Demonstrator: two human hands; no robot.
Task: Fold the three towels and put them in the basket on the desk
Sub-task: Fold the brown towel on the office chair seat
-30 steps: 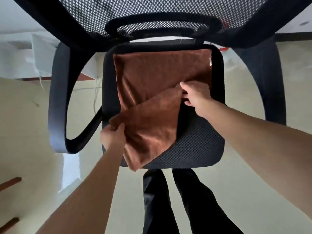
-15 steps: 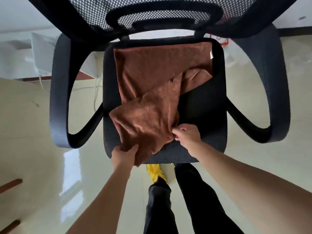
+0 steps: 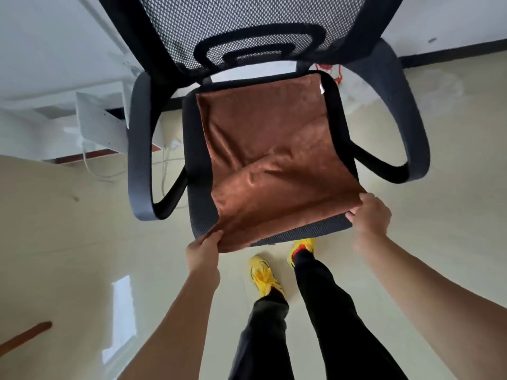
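A brown towel (image 3: 269, 157) lies spread open over the seat of a black mesh office chair (image 3: 200, 215). My left hand (image 3: 204, 252) pinches the towel's near left corner at the seat's front edge. My right hand (image 3: 370, 215) grips the near right corner, just past the seat's right front corner. The towel is stretched between both hands, with one diagonal crease across its middle. A small white tag shows at its far right corner. No basket and no other towels are in view.
The chair's two black armrests (image 3: 138, 165) flank the seat, and its mesh backrest (image 3: 247, 26) rises at the top. My legs in black trousers and yellow shoes (image 3: 263, 275) stand on the pale glossy floor. A white desk frame (image 3: 93, 122) and cables sit at left.
The towel was folded diagonally over itself; both hands have pulled its near corners toward me and apart, so it now lies spread flat across the seat.
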